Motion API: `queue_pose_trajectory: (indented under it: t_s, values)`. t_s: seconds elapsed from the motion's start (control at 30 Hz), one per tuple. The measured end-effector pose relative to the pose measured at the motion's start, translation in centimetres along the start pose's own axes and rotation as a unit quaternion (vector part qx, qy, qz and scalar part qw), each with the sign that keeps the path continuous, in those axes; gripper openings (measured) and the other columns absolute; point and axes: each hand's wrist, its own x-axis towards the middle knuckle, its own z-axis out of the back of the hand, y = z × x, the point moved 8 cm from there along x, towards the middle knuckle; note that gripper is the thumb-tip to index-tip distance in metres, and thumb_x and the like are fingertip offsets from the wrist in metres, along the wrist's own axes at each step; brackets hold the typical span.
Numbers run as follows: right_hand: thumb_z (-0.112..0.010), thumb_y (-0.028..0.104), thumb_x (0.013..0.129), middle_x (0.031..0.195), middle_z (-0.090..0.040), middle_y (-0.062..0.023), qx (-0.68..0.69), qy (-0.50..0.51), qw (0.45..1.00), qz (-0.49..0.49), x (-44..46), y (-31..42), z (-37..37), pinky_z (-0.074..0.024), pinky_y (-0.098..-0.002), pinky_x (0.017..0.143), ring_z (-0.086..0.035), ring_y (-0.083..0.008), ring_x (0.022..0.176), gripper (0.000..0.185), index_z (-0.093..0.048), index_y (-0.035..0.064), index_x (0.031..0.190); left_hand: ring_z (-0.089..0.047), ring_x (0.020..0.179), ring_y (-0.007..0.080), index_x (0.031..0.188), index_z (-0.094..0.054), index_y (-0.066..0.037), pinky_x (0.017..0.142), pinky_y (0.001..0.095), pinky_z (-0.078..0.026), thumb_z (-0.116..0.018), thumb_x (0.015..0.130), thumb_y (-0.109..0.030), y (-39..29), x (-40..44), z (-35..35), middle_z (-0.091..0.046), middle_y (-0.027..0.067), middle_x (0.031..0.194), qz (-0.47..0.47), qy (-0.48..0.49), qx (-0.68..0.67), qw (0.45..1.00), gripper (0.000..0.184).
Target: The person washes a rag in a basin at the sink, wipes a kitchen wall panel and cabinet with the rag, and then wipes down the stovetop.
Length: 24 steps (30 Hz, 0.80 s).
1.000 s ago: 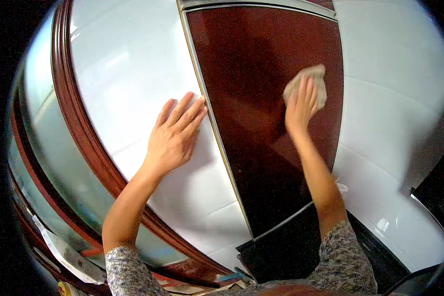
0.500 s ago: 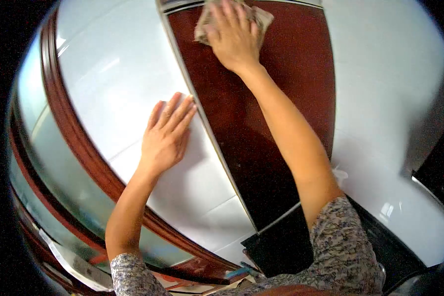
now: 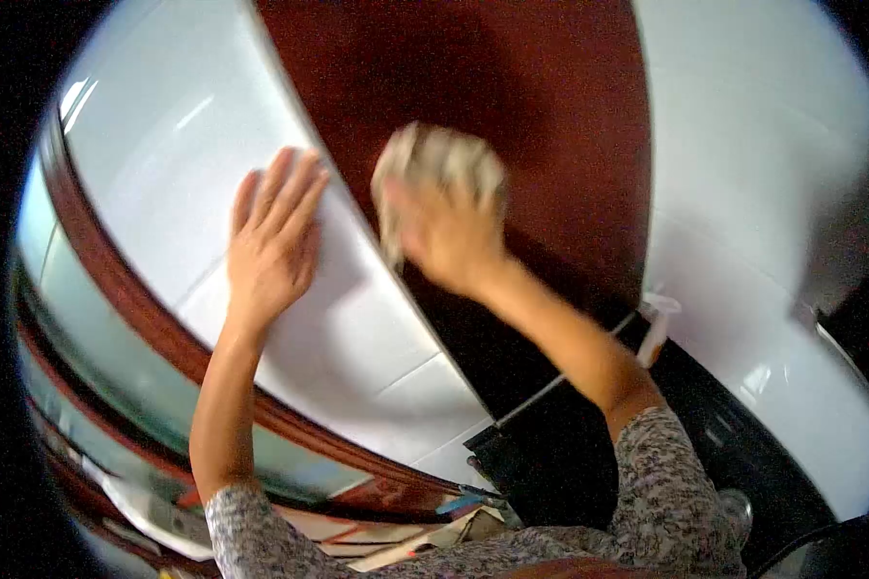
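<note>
One blurred right hand partly hides a beige cloth.

The right fingers and cloth are blurred.

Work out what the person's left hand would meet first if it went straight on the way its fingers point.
The left hand would probably first meet the pale trim strip bordering the dark red panel, though depth is hard to judge from this single view.
</note>
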Motion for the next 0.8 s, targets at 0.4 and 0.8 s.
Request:
queue_pose_trajectory:
  t_s: [0.4,0.8]
  values:
    - [-0.056,0.041,0.083,0.139,-0.040,-0.0052,0.058,0.053,0.996,0.040,-11.3,5.9,-5.9,-0.0193,-0.0596,0.099,-0.028,-0.0314,0.128,0.049,-0.048,0.0306,0.131,-0.025,0.137,0.0181,0.134,-0.044,-0.017,0.113,0.0419,-0.017,-0.052,0.086,-0.016,0.6,-0.4,-0.1,-0.033,-0.0032,0.146,0.006,-0.007,-0.018,1.000,0.049]
    - [-0.037,0.030,0.094,0.128,-0.046,-0.0151,-0.036,-0.170,0.894,-0.413,-1.4,-28.9,5.8,-0.0336,-0.0435,0.096,-0.042,-0.0302,0.118,0.037,-0.049,0.0061,0.120,-0.025,0.137,0.0192,0.135,-0.043,-0.015,0.114,0.0412,-0.015,-0.051,0.087,-0.015,0.7,-0.8,-0.7,-0.035,-0.0009,0.145,-0.008,-0.006,0.015,1.000,0.049]
